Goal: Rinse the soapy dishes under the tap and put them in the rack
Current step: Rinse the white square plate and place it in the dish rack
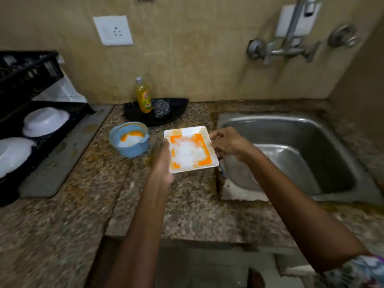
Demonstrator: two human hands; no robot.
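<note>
Motion blur is softening both hands, and the dish rack (31,84) is running off the left edge. The left hand (164,163) and right hand (226,142) are gripping opposite edges of a square white plate (190,151) — soapy, orange-smeared, face up, its near-right corner tilting toward the sink (291,154) — above the counter (145,204) beside it.

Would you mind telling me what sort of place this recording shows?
Most likely a home kitchen: a steel sink set in a granite counter under a wall tap, a black dish rack holding white bowls, and a bottle of dish soap.
</note>
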